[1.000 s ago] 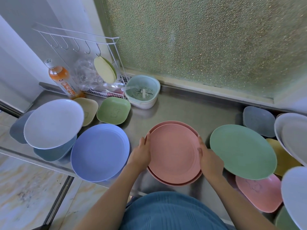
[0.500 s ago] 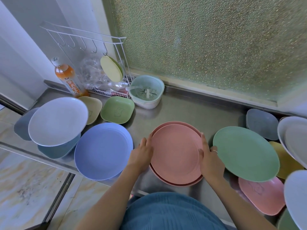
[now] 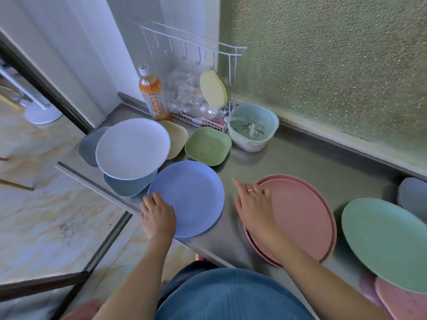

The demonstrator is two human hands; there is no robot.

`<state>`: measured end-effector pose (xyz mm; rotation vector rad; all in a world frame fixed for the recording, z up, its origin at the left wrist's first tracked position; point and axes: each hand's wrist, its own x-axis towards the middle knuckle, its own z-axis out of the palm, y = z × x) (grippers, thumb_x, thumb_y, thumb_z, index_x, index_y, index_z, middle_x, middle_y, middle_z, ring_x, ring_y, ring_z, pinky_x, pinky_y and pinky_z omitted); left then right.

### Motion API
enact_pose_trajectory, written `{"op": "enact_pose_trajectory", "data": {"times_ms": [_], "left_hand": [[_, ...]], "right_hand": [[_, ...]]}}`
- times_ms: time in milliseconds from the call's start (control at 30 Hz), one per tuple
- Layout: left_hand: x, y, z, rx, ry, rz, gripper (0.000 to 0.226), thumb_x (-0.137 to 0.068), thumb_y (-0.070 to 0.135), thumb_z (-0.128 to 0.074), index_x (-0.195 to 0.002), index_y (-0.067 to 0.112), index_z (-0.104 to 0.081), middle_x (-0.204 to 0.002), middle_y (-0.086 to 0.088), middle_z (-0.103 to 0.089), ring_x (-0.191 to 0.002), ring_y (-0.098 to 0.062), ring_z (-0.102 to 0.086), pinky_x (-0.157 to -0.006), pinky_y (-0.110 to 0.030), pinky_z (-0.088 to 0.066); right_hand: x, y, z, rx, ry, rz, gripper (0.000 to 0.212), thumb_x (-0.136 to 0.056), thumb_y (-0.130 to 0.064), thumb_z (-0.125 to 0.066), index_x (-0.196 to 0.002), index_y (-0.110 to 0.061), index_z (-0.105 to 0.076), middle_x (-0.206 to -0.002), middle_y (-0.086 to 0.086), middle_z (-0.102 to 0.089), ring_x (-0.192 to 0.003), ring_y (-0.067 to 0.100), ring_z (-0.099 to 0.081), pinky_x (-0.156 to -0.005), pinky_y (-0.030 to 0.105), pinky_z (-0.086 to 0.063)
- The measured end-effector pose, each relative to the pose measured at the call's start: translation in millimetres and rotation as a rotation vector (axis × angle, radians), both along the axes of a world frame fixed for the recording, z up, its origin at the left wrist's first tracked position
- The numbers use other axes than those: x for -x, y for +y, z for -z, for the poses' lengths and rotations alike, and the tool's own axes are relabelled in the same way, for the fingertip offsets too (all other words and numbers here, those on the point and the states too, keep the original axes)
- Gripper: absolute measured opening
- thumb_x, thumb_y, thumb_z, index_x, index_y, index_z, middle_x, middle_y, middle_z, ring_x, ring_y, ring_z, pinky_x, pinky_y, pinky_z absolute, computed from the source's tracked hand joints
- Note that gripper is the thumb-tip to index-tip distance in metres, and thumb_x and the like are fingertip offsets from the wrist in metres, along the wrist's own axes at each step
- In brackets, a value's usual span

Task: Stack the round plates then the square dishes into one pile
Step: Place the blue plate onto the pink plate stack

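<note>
Judged from how the crockery lies, the pile is barely begun: two pink round plates (image 3: 298, 218) sit nested one on the other near the front edge of the steel counter (image 3: 300, 162), and they look like the base of the stack; everything else waits. The blue round plate (image 3: 189, 197) lies flat just to their left, part of its rim jutting past the counter's front edge; the left hand (image 3: 157, 215) rests on its near-left rim with fingers curled over the edge, apparently gripping it, though how firmly cannot be told; the right hand (image 3: 251, 204), a ring on one finger, hovers with fingers loosely extended between the blue plate and the pink pair, its heel over the pink rim, holding nothing. The likely step in hand is lifting the blue plate onto the pink ones. Left to gather among the round ones: a white round plate (image 3: 132, 147) perched tilted on a blue-grey dish (image 3: 129, 184) at the far left, and a green round plate (image 3: 383, 243) at the right, propped over a pink square dish (image 3: 402, 301). The square dishes come after: a green square dish (image 3: 208, 146) and a beige one (image 3: 175, 140) behind the blue plate, and a grey one (image 3: 413, 195) at the far right. Being round, the blue plate has no long axis; it lies face up, level on the counter.
</note>
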<state>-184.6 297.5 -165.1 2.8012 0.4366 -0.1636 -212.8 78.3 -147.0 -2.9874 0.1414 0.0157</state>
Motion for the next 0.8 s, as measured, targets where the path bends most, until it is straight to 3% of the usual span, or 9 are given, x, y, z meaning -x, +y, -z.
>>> {"op": "enact_pose_trajectory", "data": {"times_ms": [67,167,233,333,400,467,567,700,800], "left_hand": [[0,17,0,0.013,0.038,-0.068,0.031,-0.080,-0.004,-0.048,-0.111,-0.003,-0.049,-0.108,-0.026,-0.049,-0.106,-0.044,-0.048,-0.085,-0.052,-0.042],[-5,40,8,0.106,0.132,-0.040,0.029,-0.085,-0.004,-0.042,-0.112,0.000,-0.051,-0.121,-0.022,-0.043,-0.109,-0.041,-0.043,-0.091,-0.047,-0.039],[-10,50,15,0.262,0.121,-0.088,0.027,-0.087,0.000,-0.041,-0.113,0.006,-0.046,-0.111,-0.019,-0.049,-0.097,-0.039,-0.051,-0.081,-0.046,-0.044],[-15,51,15,0.477,0.096,-0.117,0.024,-0.087,0.007,-0.039,-0.111,0.012,-0.040,-0.080,-0.011,-0.051,-0.076,-0.038,-0.054,-0.066,-0.045,-0.047],[-19,49,9,0.548,0.091,-0.160,0.020,-0.090,0.015,-0.043,-0.110,0.012,-0.043,-0.081,-0.010,-0.052,-0.075,-0.035,-0.052,-0.058,-0.038,-0.042],[-24,50,3,0.586,0.079,-0.216,0.016,-0.091,0.026,-0.046,-0.094,0.011,-0.048,-0.076,-0.006,-0.050,-0.071,-0.028,-0.048,-0.053,-0.031,-0.032],[-32,47,-2,0.691,0.038,-0.251,0.035,-0.088,0.035,-0.049,-0.065,0.010,-0.044,-0.059,-0.004,-0.040,-0.060,-0.023,-0.040,-0.052,-0.029,-0.027],[-36,21,-7,0.734,0.024,-0.175,0.034,-0.074,0.042,-0.043,-0.062,0.012,-0.033,-0.058,-0.003,-0.026,-0.058,-0.020,-0.026,-0.055,-0.031,-0.018],[-37,-10,-15,0.784,-0.003,-0.081,0.037,-0.073,0.044,-0.043,-0.060,0.014,-0.026,-0.059,-0.002,-0.024,-0.059,-0.019,-0.023,-0.055,-0.031,-0.016]], "right_hand": [[-17,26,2,0.006,0.089,-0.068,0.048,-0.092,-0.030,-0.036,-0.138,-0.017,-0.037,-0.105,0.002,-0.066,-0.099,0.026,-0.056,-0.084,0.043,-0.038],[-30,49,6,0.051,0.235,-0.054,0.065,-0.089,-0.019,-0.047,-0.147,-0.014,-0.017,-0.112,0.004,-0.062,-0.108,0.027,-0.051,-0.104,0.050,-0.023],[-35,55,7,0.105,0.249,-0.005,0.073,-0.084,-0.011,-0.050,-0.147,-0.014,-0.013,-0.107,0.003,-0.063,-0.108,0.026,-0.051,-0.107,0.051,-0.018],[-38,56,8,0.088,0.249,0.051,0.068,-0.082,-0.008,-0.048,-0.144,-0.014,-0.019,-0.102,0.003,-0.065,-0.108,0.027,-0.051,-0.102,0.047,-0.023],[-40,56,7,0.051,0.225,0.082,0.063,-0.082,-0.008,-0.047,-0.141,-0.016,-0.026,-0.103,0.003,-0.066,-0.107,0.028,-0.051,-0.093,0.043,-0.028],[-40,54,3,0.005,0.181,0.122,0.055,-0.084,-0.010,-0.045,-0.138,-0.016,-0.034,-0.102,0.004,-0.066,-0.104,0.027,-0.053,-0.087,0.040,-0.031],[-37,42,-4,-0.067,0.132,0.202,0.044,-0.086,-0.016,-0.042,-0.129,-0.017,-0.045,-0.103,0.005,-0.065,-0.102,0.027,-0.054,-0.086,0.039,-0.033],[-24,15,-7,-0.246,0.026,0.329,0.039,-0.088,-0.012,-0.041,-0.125,-0.015,-0.051,-0.101,0.009,-0.066,-0.097,0.031,-0.056,-0.081,0.038,-0.034],[-10,-16,-9,-0.403,-0.085,0.373,0.041,-0.088,-0.009,-0.042,-0.128,-0.016,-0.052,-0.080,0.007,-0.063,-0.078,0.029,-0.057,-0.073,0.040,-0.041]]}}
